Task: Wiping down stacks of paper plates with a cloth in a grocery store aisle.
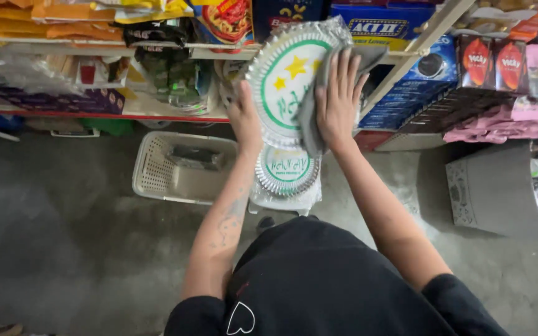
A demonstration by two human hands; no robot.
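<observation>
My left hand [243,118] grips the left edge of a wrapped pack of round foil plates [281,81] with a green ring and yellow stars, held up and tilted in front of the shelf. A grey cloth [309,121] lies flat against the pack's right side under my right hand [339,96]. Below, a second wrapped stack of the same plates [287,171] rests near my lap.
A white plastic basket [157,171] stands on the grey concrete floor at left. Shelves [175,113] ahead hold snack bags and boxes; blue cookie boxes [415,84] and pink packs [518,118] sit at right. A grey cardboard box [493,186] stands at lower right.
</observation>
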